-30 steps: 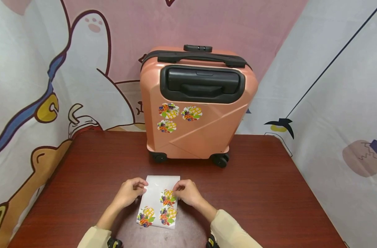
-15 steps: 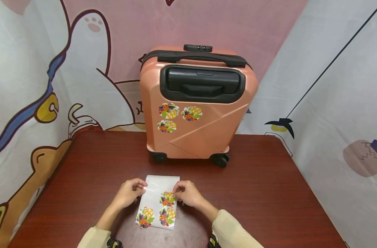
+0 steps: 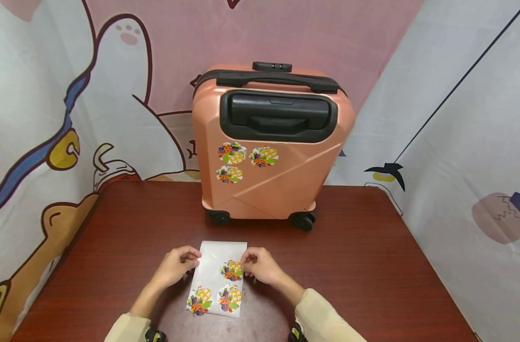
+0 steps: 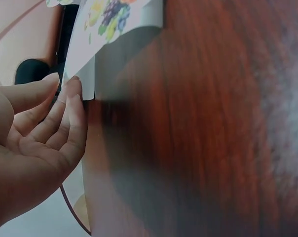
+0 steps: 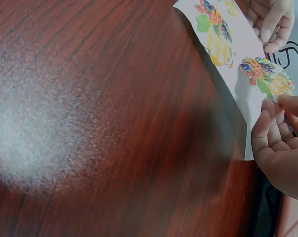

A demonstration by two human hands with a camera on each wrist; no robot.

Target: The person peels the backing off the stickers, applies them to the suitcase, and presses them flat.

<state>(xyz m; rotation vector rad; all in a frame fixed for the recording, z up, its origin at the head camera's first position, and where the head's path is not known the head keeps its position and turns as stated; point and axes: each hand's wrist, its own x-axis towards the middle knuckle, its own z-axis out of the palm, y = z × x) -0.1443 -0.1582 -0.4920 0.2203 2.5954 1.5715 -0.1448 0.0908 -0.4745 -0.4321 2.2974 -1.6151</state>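
A white sticker sheet (image 3: 215,278) is held a little above the table. Its lower part bears two round fruit stickers, one at the left (image 3: 199,300) and one at the right (image 3: 230,298). My left hand (image 3: 174,266) grips the sheet by its left edge; in the left wrist view the fingertips (image 4: 72,88) meet that edge. Between thumb and fingers my right hand (image 3: 263,267) pinches the upper right fruit sticker (image 3: 231,270) by its right rim. In the right wrist view this sticker (image 5: 267,76) stands partly raised from the sheet; whether some of it still clings is unclear.
Behind the hands an orange suitcase (image 3: 281,180) stands upright on black wheels (image 3: 303,221). Three fruit stickers (image 3: 232,153) are on its front, left of centre. The brown wooden table (image 3: 362,266) is backed by a cartoon-printed cloth (image 3: 328,38).
The right hand's sticker dipped slightly, then came up and right, so a gap now shows between it and the sticker below. The left hand and sheet shifted very slightly left.
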